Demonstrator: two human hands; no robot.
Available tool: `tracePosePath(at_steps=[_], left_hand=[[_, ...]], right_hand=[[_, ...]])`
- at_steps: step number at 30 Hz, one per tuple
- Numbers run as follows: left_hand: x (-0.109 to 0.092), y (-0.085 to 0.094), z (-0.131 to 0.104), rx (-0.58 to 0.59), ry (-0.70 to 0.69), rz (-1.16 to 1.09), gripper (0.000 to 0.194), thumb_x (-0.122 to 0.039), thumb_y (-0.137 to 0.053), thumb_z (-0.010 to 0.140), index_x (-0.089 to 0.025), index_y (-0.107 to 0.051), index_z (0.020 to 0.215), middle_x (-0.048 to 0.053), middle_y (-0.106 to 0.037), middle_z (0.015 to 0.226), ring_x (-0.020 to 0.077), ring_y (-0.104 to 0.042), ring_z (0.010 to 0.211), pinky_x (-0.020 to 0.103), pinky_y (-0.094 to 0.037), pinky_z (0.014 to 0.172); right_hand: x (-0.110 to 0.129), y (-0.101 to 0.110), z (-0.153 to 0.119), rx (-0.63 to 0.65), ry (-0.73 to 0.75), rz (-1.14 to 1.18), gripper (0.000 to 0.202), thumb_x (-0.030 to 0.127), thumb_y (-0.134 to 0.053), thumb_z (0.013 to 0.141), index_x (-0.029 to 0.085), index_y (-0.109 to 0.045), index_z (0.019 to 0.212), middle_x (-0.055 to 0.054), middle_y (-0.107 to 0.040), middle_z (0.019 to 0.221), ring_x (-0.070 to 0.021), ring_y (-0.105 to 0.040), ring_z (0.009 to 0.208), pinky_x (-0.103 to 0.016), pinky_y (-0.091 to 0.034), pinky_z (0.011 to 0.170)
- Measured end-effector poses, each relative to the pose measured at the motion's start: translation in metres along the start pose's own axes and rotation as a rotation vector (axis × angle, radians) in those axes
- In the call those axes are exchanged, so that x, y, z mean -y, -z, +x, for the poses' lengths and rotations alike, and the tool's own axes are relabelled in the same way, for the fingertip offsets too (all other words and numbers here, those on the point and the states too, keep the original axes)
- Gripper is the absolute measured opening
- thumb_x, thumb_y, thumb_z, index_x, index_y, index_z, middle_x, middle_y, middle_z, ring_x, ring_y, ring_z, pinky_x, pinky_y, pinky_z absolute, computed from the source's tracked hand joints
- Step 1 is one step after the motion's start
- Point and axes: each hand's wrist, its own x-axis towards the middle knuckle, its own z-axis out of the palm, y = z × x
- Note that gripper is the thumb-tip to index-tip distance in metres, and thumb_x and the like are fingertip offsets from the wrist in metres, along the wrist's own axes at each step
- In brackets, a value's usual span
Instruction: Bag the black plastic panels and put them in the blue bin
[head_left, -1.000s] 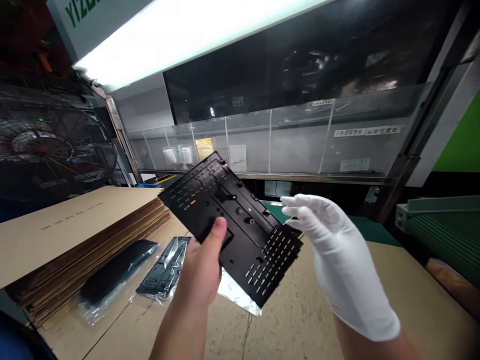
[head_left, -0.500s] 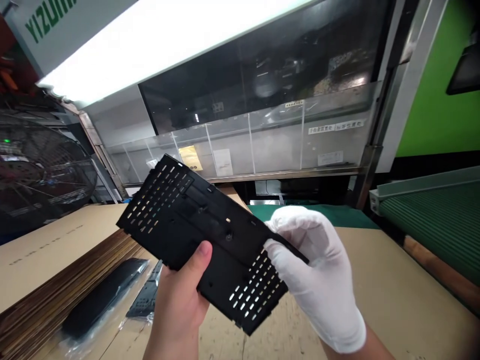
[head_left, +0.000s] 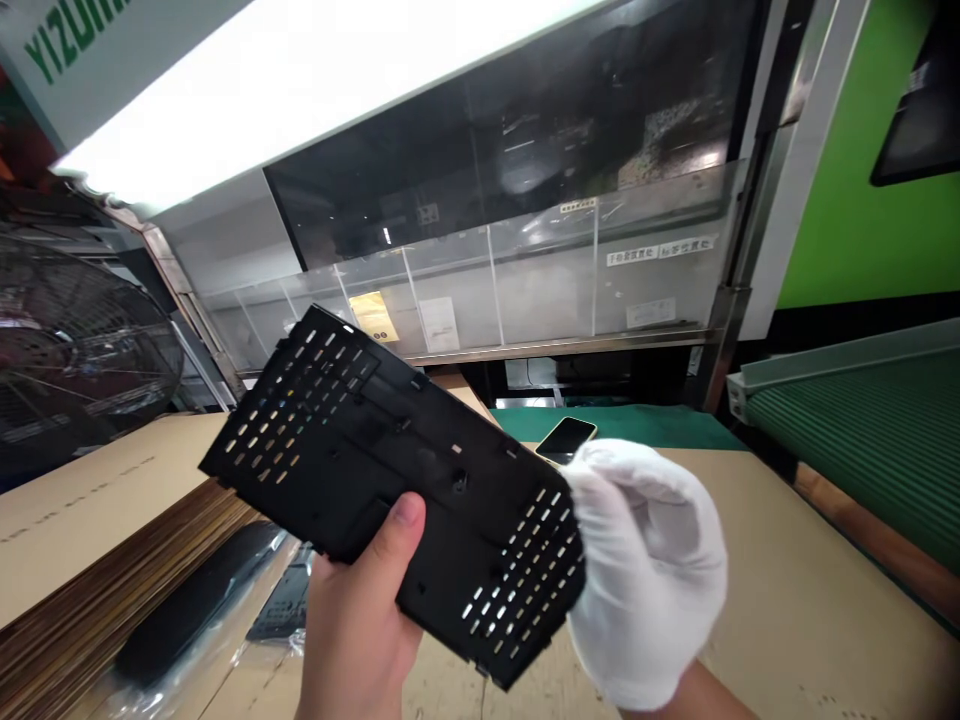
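Note:
A black plastic panel point(head_left: 375, 440) with slotted vent holes at both ends is held up at a tilt in front of me. Gripping its lower long edge, my bare left hand point(head_left: 367, 610) has its thumb on the panel's face. My right hand point(head_left: 645, 570), in a white glove, has its fingers pinched together at the panel's upper right edge and covers that corner. Small clips line the panel's edges, and short posts stand on its face.
A phone point(head_left: 566, 438) lies on the green mat point(head_left: 645, 425) beyond my right hand. Plastic-wrapped black parts point(head_left: 195, 610) lie left, beside stacked cardboard point(head_left: 97, 470). A clear divided rack point(head_left: 540, 290) stands ahead, a green conveyor point(head_left: 870, 420) right, a fan point(head_left: 67, 350) left.
My right hand has shifted slightly right and down and turned, its fingers now closer together at the panel's edge. The panel shifted a little left, and the phone has come into view.

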Motion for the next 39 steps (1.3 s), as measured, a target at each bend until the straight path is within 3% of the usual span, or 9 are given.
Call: tracePosePath(at_steps=[4,9,14,22,32,36,39], left_hand=[[0.001,-0.005,-0.004,0.013,0.014,-0.016,0.055,-0.046,-0.063,0.084,-0.03,-0.05,0.135,0.003,-0.072,0.105,0.0279,-0.064,0.106,0.042,-0.054,0.097],[-0.002,-0.004,-0.005,-0.022,0.01,-0.02,0.06,-0.043,-0.065,0.084,-0.033,-0.044,0.14,0.002,-0.072,0.105,0.0278,-0.066,0.103,0.043,-0.053,0.097],[-0.004,-0.003,-0.002,-0.044,0.035,-0.019,0.063,-0.04,-0.066,0.083,-0.035,-0.042,0.141,0.001,-0.071,0.109,0.028,-0.066,0.102,0.042,-0.055,0.096],[-0.004,-0.012,-0.001,-0.105,0.044,-0.094,0.059,-0.033,-0.067,0.084,-0.032,-0.046,0.138,0.002,-0.071,0.107,0.0269,-0.065,0.105,0.041,-0.053,0.098],[-0.007,-0.018,-0.002,-0.173,0.081,-0.216,0.054,-0.023,-0.072,0.077,-0.026,-0.056,0.129,0.005,-0.072,0.103,0.026,-0.066,0.102,0.041,-0.048,0.101],[-0.001,-0.012,0.008,-0.128,0.062,-0.264,0.057,-0.024,-0.077,0.071,-0.026,-0.06,0.125,0.005,-0.071,0.105,0.0276,-0.062,0.11,0.041,-0.047,0.102],[-0.001,-0.008,0.011,-0.123,0.078,-0.27,0.056,-0.027,-0.079,0.068,-0.025,-0.062,0.122,0.004,-0.071,0.103,0.0283,-0.063,0.108,0.041,-0.049,0.1]], right_hand=[[0.003,-0.001,-0.002,-0.034,-0.029,0.138,0.022,0.024,-0.047,0.094,0.028,-0.068,0.09,-0.002,-0.062,0.086,-0.0172,-0.06,0.083,-0.036,-0.053,0.078],[0.0,0.002,-0.002,0.056,-0.048,0.113,0.021,0.024,-0.045,0.095,0.029,-0.066,0.093,0.0,-0.058,0.086,-0.0151,-0.057,0.082,-0.033,-0.05,0.078],[-0.007,0.004,-0.001,0.045,-0.039,0.054,0.02,0.024,-0.045,0.096,0.03,-0.064,0.097,0.0,-0.056,0.086,-0.012,-0.054,0.08,-0.026,-0.047,0.075],[-0.013,0.006,-0.003,0.009,-0.131,0.009,0.018,0.031,-0.047,0.096,0.031,-0.065,0.097,0.0,-0.058,0.092,-0.0151,-0.056,0.091,-0.034,-0.044,0.088],[-0.009,0.001,-0.002,-0.033,-0.136,0.101,0.017,0.029,-0.05,0.095,0.027,-0.067,0.097,0.002,-0.06,0.082,-0.0106,-0.059,0.078,-0.027,-0.051,0.075],[-0.003,-0.001,-0.003,0.044,-0.158,0.226,0.02,0.026,-0.048,0.096,0.027,-0.067,0.099,0.0,-0.065,0.089,-0.0154,-0.064,0.086,-0.037,-0.054,0.082],[-0.001,0.003,0.0,0.106,-0.104,0.18,0.021,0.021,-0.047,0.095,0.027,-0.066,0.102,-0.001,-0.064,0.093,-0.0157,-0.064,0.089,-0.038,-0.054,0.083]])
